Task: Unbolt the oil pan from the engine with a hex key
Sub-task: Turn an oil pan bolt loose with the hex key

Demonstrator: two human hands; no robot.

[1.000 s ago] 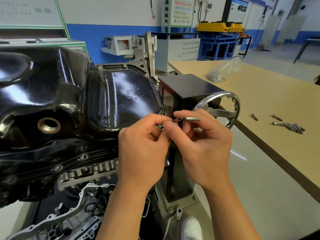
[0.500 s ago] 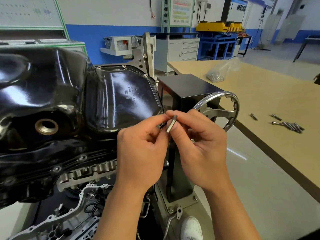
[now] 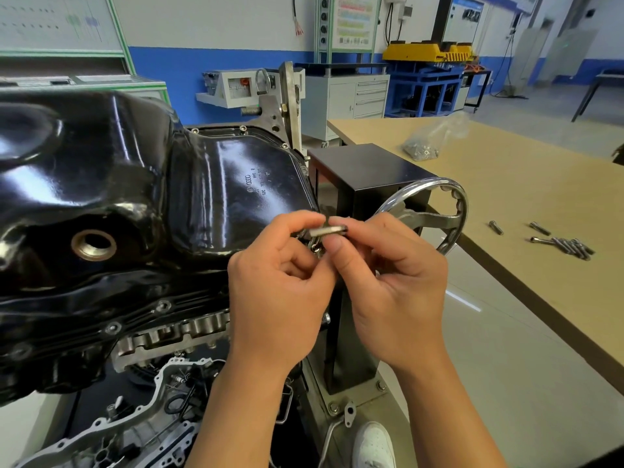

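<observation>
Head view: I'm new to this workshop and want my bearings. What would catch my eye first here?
The glossy black oil pan fills the left half of the view. At centre, by its right edge, the left hand and the right hand together pinch a small hex key. Loose bolts lie on the tan table at right.

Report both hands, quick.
Left hand: fingers curled, pinching the hex key at its left end.
Right hand: thumb and fingers pinching the hex key's right end.
</observation>
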